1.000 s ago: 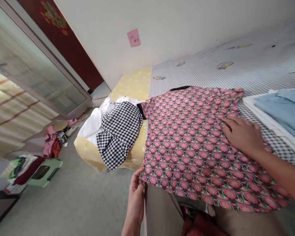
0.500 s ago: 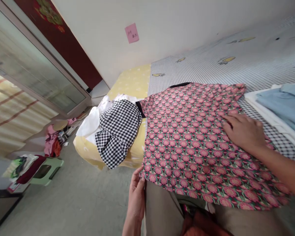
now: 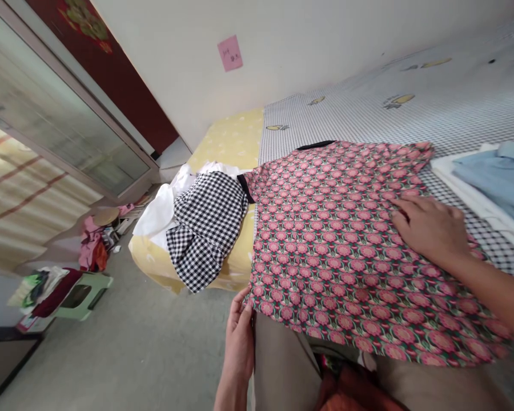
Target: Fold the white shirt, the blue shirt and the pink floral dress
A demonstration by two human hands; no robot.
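A pink floral shirt (image 3: 334,245) with dark trim at its collar and one sleeve lies spread over the bed's edge, its hem hanging across my lap. My left hand (image 3: 240,328) pinches the hem's lower left corner between thumb and fingers. On the right side of the fabric my right hand (image 3: 430,225) rests palm down, fingers stretched out. Just left of the shirt's sleeve is a black-and-white checked garment (image 3: 209,222), lying partly over white clothes (image 3: 156,211).
Folded light blue (image 3: 501,177) and white clothes lie at the right on the checked bed sheet (image 3: 351,114). A yellow sheet (image 3: 235,134) covers the bed's left end. A green stool (image 3: 85,297) with clothes on it stands on the floor, and a pink note (image 3: 230,53) hangs on the wall.
The view has shifted very slightly. Both hands keep their places on the floral shirt, which lies as before.
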